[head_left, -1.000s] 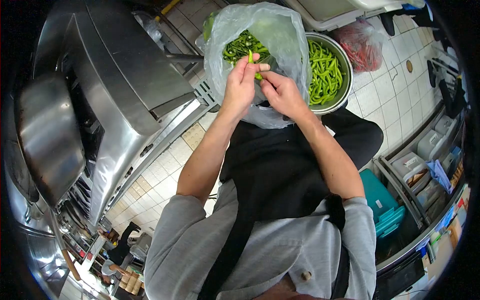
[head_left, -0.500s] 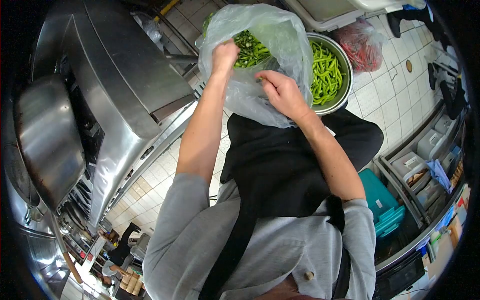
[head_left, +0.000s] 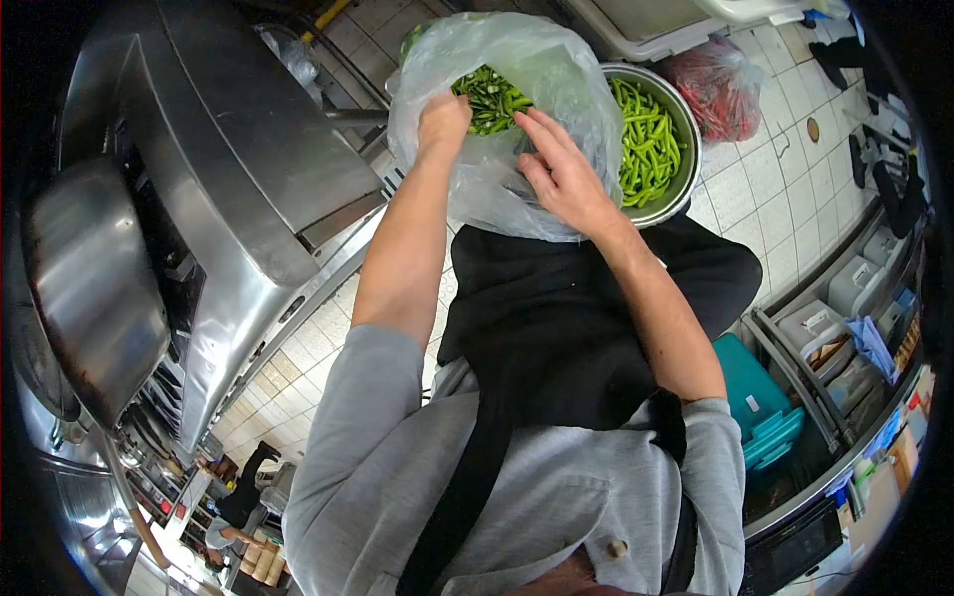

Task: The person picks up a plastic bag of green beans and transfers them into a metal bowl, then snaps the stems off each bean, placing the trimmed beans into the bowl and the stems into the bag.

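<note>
A grey shirt (head_left: 467,497) and a black apron (head_left: 556,338) are worn closest to the view, with both bare forearms stretched forward. The left hand (head_left: 444,126) is held over the mouth of a clear plastic bag (head_left: 497,194), at its left side. Its fingers are curled in together, and whether anything is gripped in them cannot be told, since the fingertips are hidden. The right hand (head_left: 566,179) is held over the bag's right part, its fingers stretched out and its thumb set apart from them; the tips are brought near the edge of the cut green peppers (head_left: 492,99). These peppers are heaped inside the bag, between and just beyond the two hands.

Just beside the bag on the right, a round metal bowl (head_left: 693,149) is filled with long green peppers (head_left: 646,144). Beyond the bowl, a tied plastic bag of red peppers (head_left: 720,94) is set on the tiled floor (head_left: 785,159). A pale plastic bin (head_left: 646,25) is placed near it, at the top of the view. On the left, metal kitchen equipment (head_left: 248,119) and a large metal pan (head_left: 99,288) are seen. A teal plastic tub (head_left: 755,397) is placed on the right. Farther off, another person (head_left: 238,507) is seen at the lower left, beside stacked round containers (head_left: 262,562).
</note>
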Motion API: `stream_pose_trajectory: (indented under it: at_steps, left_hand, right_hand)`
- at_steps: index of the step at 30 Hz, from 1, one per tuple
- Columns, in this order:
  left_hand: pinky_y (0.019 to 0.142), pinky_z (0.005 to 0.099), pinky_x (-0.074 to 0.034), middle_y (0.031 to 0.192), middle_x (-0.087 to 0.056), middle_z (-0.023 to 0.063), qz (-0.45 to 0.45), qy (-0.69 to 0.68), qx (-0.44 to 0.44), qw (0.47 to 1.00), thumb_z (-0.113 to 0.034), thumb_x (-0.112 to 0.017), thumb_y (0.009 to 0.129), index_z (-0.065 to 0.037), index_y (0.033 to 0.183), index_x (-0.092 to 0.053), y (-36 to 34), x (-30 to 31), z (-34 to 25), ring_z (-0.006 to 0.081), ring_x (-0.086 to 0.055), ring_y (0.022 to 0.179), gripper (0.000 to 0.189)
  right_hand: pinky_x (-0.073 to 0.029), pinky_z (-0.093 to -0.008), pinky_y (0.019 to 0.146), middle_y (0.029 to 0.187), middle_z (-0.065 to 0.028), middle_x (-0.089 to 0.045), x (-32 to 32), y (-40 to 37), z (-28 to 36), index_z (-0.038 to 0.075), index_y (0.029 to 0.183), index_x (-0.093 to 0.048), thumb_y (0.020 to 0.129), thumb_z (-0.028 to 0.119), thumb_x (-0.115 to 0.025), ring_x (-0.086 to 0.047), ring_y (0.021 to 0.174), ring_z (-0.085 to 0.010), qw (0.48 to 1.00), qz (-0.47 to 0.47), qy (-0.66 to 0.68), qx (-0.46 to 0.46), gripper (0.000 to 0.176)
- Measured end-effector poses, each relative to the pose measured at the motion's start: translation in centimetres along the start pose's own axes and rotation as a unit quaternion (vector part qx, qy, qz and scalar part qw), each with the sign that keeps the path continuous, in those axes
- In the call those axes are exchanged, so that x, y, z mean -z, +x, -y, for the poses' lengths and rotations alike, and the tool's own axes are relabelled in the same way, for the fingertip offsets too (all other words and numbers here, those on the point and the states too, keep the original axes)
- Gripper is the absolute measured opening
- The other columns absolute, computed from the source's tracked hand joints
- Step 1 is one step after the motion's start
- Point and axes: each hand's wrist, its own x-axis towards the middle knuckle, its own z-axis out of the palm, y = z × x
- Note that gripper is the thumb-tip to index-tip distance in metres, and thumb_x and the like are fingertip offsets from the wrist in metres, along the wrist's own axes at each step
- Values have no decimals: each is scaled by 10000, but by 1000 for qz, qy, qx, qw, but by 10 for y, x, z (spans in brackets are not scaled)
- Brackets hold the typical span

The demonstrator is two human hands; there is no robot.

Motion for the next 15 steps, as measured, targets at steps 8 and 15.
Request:
stream_pose_trajectory:
  at_steps: [8,15]
  left_hand:
    - [798,526,-502,986,-692,239,-129,-127,-144,973,-322,-590,954,-68,1123,-649,-60,47,-46,435,-657,922,311]
    - [779,429,-529,1071,-667,118,-91,-114,-279,949,-176,-639,927,-121,1155,-615,-109,84,-54,358,-650,954,236]
  right_hand:
    - [-561,-276,656,1343,-138,-546,-1,-2,-15,-1,1386,-487,982,161,-590,-656,910,-168,999,2,43,-18,447]
    - [-546,-242,568,1206,-74,-606,3,-6,-10,28,1416,-465,970,183,-639,-614,832,-98,989,-22,132,-60,503]
